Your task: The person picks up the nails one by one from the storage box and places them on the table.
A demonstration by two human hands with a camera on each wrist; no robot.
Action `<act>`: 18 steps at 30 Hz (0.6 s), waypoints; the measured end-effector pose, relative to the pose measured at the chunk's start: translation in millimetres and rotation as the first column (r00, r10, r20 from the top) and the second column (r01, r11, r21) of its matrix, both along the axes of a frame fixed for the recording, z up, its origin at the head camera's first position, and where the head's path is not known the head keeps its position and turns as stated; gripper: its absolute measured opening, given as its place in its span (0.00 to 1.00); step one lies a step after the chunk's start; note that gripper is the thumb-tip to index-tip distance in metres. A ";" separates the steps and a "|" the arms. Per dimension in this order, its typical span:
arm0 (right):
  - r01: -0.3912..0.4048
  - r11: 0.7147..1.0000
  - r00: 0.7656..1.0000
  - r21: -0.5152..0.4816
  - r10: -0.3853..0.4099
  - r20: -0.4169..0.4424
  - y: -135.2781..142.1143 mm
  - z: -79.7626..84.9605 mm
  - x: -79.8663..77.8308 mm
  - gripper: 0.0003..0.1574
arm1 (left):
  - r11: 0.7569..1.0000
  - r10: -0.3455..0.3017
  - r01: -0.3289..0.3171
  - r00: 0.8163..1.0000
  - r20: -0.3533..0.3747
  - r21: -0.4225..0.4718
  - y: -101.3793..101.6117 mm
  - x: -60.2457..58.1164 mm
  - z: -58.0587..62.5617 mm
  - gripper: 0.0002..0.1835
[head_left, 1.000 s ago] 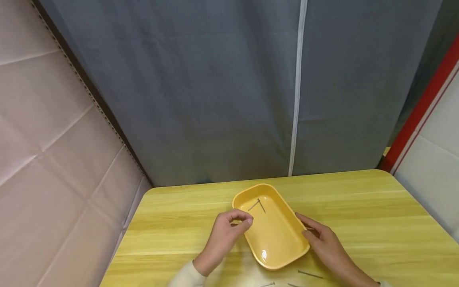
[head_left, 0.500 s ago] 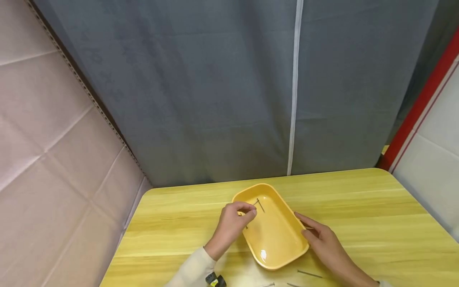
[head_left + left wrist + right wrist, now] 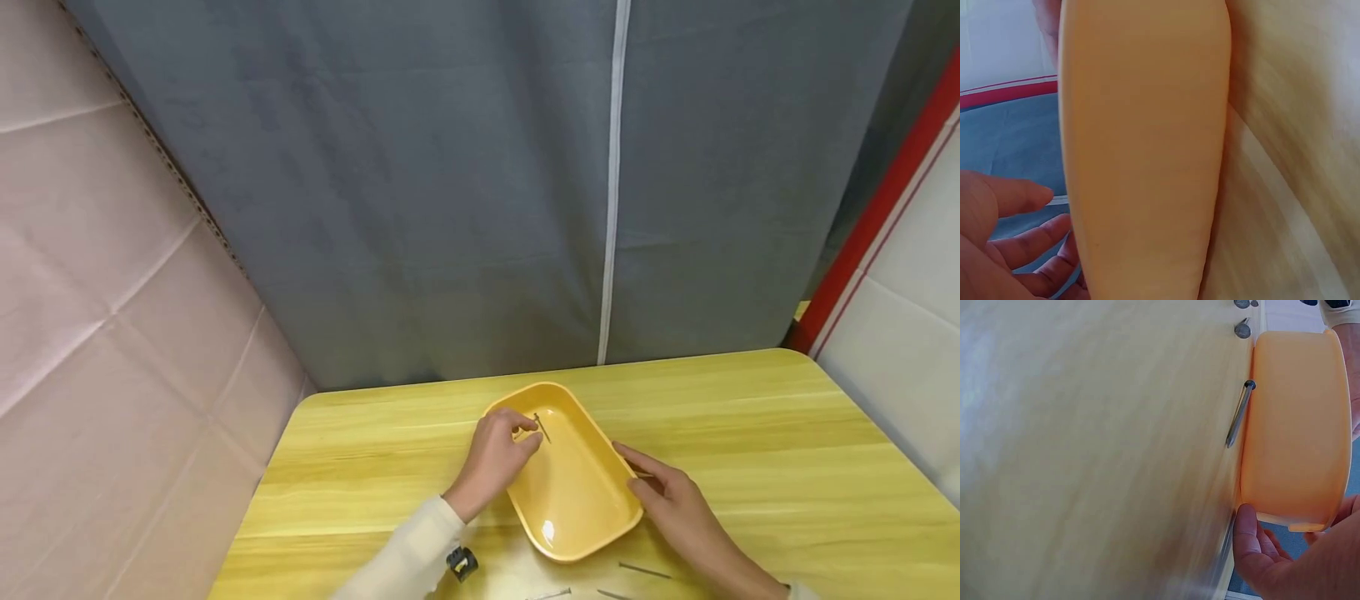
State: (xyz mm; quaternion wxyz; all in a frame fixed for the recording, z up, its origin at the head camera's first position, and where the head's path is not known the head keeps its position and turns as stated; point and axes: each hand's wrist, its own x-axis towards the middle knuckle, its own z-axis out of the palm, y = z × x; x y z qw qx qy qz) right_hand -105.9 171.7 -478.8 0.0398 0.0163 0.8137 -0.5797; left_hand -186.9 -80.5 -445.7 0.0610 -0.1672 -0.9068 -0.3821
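Note:
A yellow rectangular tray [image 3: 577, 500] stands at a slant on the table. My left hand [image 3: 495, 458] reaches over its left rim, thumb and forefinger apart, fingertips beside a nail [image 3: 543, 430] lying on the tray floor. In the left wrist view, thumb and fingers of this hand [image 3: 997, 237] are parted beside the tray wall [image 3: 1144, 150]; no object shows between them. My right hand [image 3: 678, 504] holds the tray at its right edge. In the right wrist view the thumb of that hand [image 3: 1272, 562] lies against the tray's lower corner [image 3: 1297, 431].
Several loose nails lie near the tray, among them one nail [image 3: 645, 571] at its front right and another nail [image 3: 551, 593] at the frame's lower edge. The wood-patterned table [image 3: 360, 467] ends at a grey curtain [image 3: 450, 208]. Pale panels flank both sides.
My left hand has moved right and forward, further over the tray, and its thumb and forefinger have parted. The right hand keeps its hold on the tray.

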 end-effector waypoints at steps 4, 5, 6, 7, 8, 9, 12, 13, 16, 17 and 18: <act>0.002 1.000 1.000 0.007 -0.002 0.003 0.2 0.6 0.1 0.29 | 0.996 0.009 -0.011 0.999 -0.033 -0.084 2.0 -4.4 -3.1 0.08; 0.003 1.000 1.000 0.006 -0.003 0.003 0.3 1.0 0.1 0.29 | 0.995 0.010 -0.014 0.999 -0.042 -0.101 2.9 -5.3 -3.9 0.08; 0.004 1.000 1.000 0.005 -0.004 0.004 0.4 1.3 0.1 0.29 | 0.993 0.009 -0.015 0.999 -0.051 -0.117 3.8 -6.2 -4.4 0.08; 0.004 1.000 1.000 0.004 -0.004 0.004 0.5 1.7 0.1 0.29 | 0.991 0.002 -0.011 0.998 -0.065 -0.134 4.8 -7.5 -5.2 0.08; 0.004 1.000 1.000 0.004 -0.004 0.004 0.5 2.1 0.1 0.29 | 0.989 -0.005 -0.007 0.997 -0.082 -0.149 5.7 -8.6 -5.8 0.08; 0.006 1.000 1.000 0.007 -0.006 0.004 0.5 2.5 0.0 0.29 | 0.986 -0.017 0.000 0.995 -0.101 -0.168 6.6 -9.8 -6.6 0.07; 0.005 1.000 1.000 0.016 -0.005 0.004 0.4 3.5 0.0 0.29 | 0.973 -0.050 0.013 0.986 -0.157 -0.229 8.9 -12.2 -9.2 0.07; 0.005 1.000 1.000 0.015 -0.005 0.006 0.4 3.7 0.0 0.30 | 0.969 -0.062 0.016 0.983 -0.176 -0.248 9.8 -12.8 -10.2 0.06; 0.002 1.000 1.000 0.006 -0.002 0.011 1.0 3.5 0.3 0.30 | 0.955 -0.082 0.016 0.974 -0.209 -0.296 13.0 -13.7 -13.2 0.04; 0.003 1.000 1.000 0.002 -0.003 0.012 1.2 3.2 0.3 0.30 | 0.951 -0.085 0.015 0.973 -0.216 -0.309 14.3 -13.9 -14.4 0.04; 0.001 1.000 1.000 -0.001 -0.001 0.013 1.6 2.9 0.4 0.30 | 0.947 -0.089 0.014 0.971 -0.222 -0.322 15.8 -13.6 -14.9 0.03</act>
